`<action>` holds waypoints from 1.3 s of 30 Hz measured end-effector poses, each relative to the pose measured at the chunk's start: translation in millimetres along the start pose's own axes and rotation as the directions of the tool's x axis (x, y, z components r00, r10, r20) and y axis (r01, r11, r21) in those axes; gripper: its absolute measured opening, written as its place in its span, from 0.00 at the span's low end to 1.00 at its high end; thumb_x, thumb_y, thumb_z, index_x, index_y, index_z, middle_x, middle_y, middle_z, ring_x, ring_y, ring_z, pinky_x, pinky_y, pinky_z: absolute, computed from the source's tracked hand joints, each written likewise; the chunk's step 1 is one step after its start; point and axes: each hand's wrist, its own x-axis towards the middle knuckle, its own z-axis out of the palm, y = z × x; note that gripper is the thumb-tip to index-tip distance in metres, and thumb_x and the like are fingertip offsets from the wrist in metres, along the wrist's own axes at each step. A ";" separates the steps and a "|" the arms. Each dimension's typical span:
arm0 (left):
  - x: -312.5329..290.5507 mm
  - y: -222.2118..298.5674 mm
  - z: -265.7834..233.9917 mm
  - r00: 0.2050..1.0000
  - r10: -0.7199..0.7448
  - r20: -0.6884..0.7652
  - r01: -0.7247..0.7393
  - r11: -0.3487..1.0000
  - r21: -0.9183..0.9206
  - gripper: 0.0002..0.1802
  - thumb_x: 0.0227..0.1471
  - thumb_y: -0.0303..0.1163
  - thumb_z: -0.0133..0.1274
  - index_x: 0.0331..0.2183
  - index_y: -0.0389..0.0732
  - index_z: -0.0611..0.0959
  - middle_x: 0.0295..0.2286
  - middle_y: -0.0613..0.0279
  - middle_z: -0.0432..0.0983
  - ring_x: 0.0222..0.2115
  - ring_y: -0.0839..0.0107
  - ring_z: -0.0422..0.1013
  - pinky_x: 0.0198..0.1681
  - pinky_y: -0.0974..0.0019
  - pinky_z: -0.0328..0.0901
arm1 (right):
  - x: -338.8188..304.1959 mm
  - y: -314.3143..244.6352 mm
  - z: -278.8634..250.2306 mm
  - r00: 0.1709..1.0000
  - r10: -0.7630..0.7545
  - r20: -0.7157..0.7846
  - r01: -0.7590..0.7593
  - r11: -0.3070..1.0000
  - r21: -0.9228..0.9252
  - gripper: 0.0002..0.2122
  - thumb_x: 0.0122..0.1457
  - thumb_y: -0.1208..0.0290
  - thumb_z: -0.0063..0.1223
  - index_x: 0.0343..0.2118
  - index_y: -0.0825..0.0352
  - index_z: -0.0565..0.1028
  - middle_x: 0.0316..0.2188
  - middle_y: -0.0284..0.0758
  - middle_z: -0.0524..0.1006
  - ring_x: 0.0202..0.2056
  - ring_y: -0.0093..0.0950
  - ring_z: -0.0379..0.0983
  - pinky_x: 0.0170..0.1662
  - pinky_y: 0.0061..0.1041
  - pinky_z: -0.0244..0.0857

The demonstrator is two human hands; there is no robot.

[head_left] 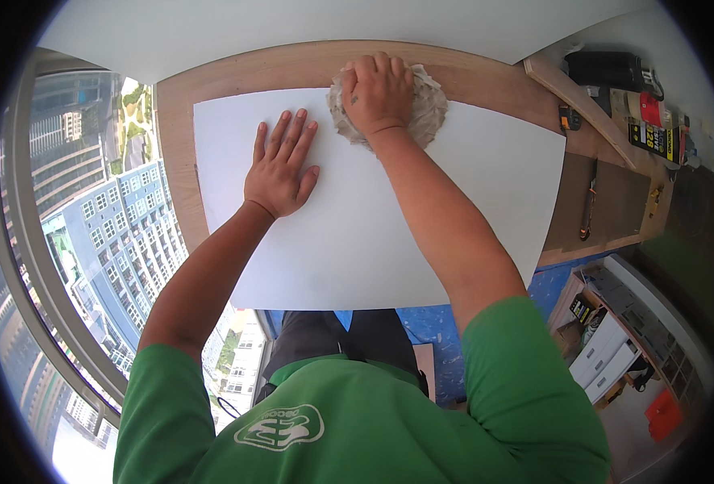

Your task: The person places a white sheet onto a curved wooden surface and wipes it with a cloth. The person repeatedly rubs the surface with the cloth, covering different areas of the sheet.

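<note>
A large white sheet (357, 242) lies flat on a wooden surface (178, 153) before me, its near edge close to my body. My left hand (283, 168) rests palm down on the sheet's left half, its fingers stretched out and slightly spread. At the far edge, my right hand (381, 95) presses on a crumpled beige rag (429, 109), with the fingers curled over it. The rag covers part of the sheet's far edge and reaches onto the wood behind. Its underside is hidden beneath my hand.
At left, a window frame (58, 298) borders the worktop, with tall buildings outside. A pale wall (333, 20) rises behind. To the right are a wooden strip (578, 109), an orange-and-black tape measure (569, 118), a long slim tool (590, 198) and several boxes. Drawers (603, 355) stand lower right.
</note>
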 end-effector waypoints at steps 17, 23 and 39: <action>-4.1 -2.9 4.6 0.988 -0.085 -0.127 0.085 0.996 -0.007 0.40 0.64 0.46 0.41 0.71 0.42 0.54 0.72 0.53 0.45 0.73 0.57 0.42 0.74 0.48 0.32 | -88.8 228.2 -112.6 0.804 0.583 -0.118 -0.568 0.695 -0.440 0.15 0.68 0.57 0.44 0.34 0.64 0.77 0.40 0.39 0.78 0.44 0.47 0.72 0.48 0.49 0.65; -3.0 -3.1 6.9 0.991 -0.070 -0.115 0.074 0.997 0.032 0.39 0.65 0.46 0.41 0.71 0.45 0.54 0.72 0.56 0.45 0.73 0.59 0.41 0.74 0.49 0.32 | -161.4 106.5 -100.3 0.920 0.391 0.037 -0.368 0.892 -0.262 0.13 0.68 0.60 0.46 0.30 0.61 0.75 0.35 0.35 0.75 0.43 0.41 0.70 0.47 0.46 0.62; 1.3 118.0 22.5 0.938 0.267 -0.222 -0.281 0.959 -0.031 0.32 0.59 0.46 0.52 0.63 0.49 0.73 0.69 0.56 0.55 0.71 0.54 0.47 0.72 0.39 0.33 | -244.9 167.8 -202.3 0.789 0.608 -0.086 -0.600 0.793 0.103 0.15 0.71 0.58 0.46 0.47 0.65 0.76 0.50 0.40 0.74 0.55 0.43 0.64 0.59 0.46 0.57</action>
